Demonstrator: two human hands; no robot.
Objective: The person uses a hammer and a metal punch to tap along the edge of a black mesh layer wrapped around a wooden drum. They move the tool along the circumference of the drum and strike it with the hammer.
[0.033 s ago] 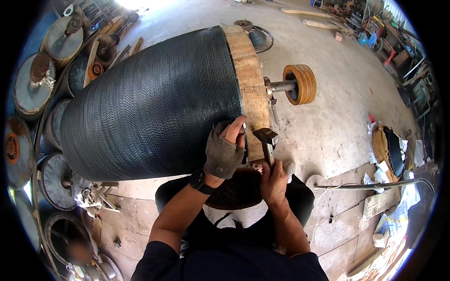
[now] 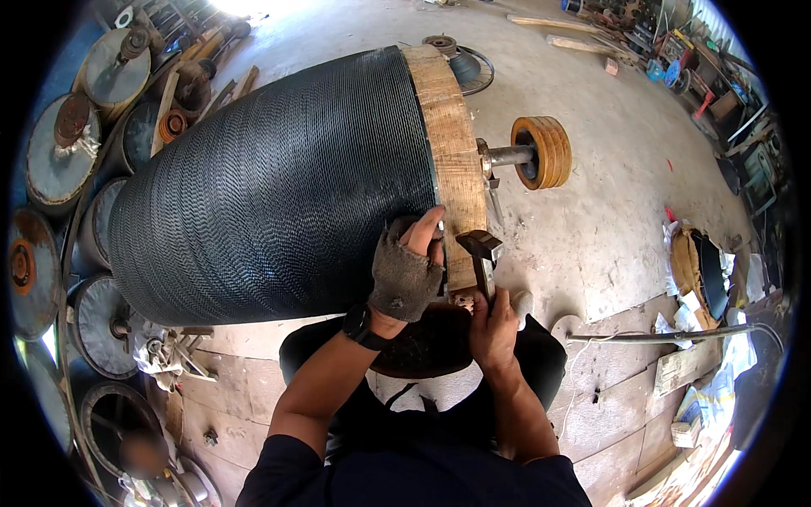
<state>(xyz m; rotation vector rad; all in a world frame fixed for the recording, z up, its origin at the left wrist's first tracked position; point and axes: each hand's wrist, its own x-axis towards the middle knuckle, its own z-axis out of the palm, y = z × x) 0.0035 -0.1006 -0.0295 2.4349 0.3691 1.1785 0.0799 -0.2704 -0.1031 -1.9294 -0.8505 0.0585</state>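
Observation:
In front of me lies a big tapered drum (image 2: 279, 186) covered in dark, closely set ridges. A pale wooden band (image 2: 454, 144) rings its right end. My left hand (image 2: 407, 266), in a grey-brown fingerless glove, rests at the seam between ridges and wood. Its fingers are bent together, with a small pale bit at the tips that I cannot make out. My right hand (image 2: 493, 334) is wrapped round the handle of a hammer (image 2: 481, 247). The hammer's head is up beside the wooden band, just right of my left fingers.
A shaft with a yellow grooved pulley (image 2: 541, 153) sticks out from the drum's right end. Below my hands is a dark round basin (image 2: 422, 346) between my knees. Round-ended drums (image 2: 63, 152) crowd the left side. A metal pole (image 2: 667, 334) juts in from the right.

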